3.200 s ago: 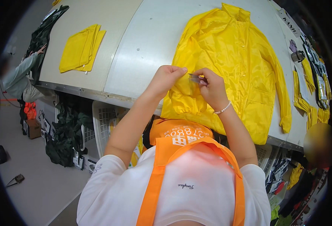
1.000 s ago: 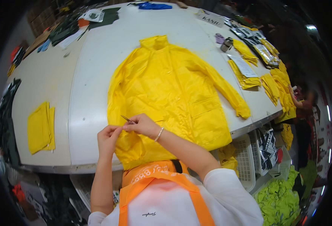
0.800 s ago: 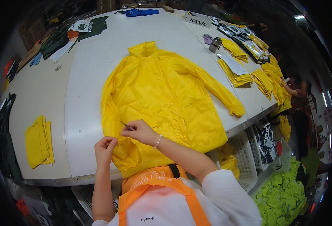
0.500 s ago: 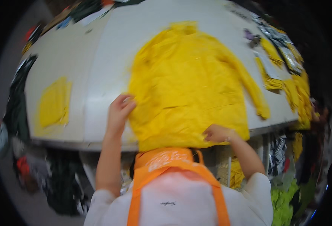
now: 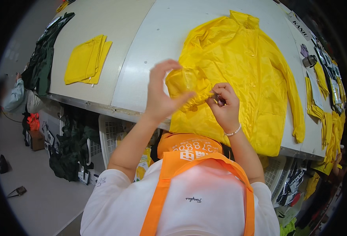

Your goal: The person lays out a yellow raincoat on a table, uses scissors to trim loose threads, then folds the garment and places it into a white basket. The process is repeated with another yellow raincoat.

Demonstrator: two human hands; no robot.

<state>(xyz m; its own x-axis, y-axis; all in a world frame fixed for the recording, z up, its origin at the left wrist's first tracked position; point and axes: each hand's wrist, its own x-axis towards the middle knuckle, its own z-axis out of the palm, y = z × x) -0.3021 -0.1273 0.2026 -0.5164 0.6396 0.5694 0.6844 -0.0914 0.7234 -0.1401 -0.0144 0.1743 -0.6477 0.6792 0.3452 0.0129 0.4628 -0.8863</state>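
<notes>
A yellow rain jacket [image 5: 236,67] lies spread on the table, its collar at the far end and its hem at the near edge. Its left-side sleeve is bent toward me, and the gathered cuff [image 5: 191,88] sits bunched between my hands. Thumb and fingers of my left hand [image 5: 161,94] are spread wide around the cuff's left side, slightly blurred. At the cuff's right edge, my right hand [image 5: 225,105] is closed with its fingertips pinched. A small dark object [image 5: 220,100] shows among those fingers; its kind cannot be made out.
A folded yellow garment [image 5: 87,59] lies on the table's left part. Dark green clothing [image 5: 43,59] hangs over the left edge. Along the right are stacked yellow garments [image 5: 314,96] and a metal cup [image 5: 309,61]. White crates [image 5: 109,131] stand below the table.
The view has shifted left, so the jacket appears farther right. My hands have come together at the left-side sleeve, the right one leaving the hem. The cuff has come in over the jacket's body.
</notes>
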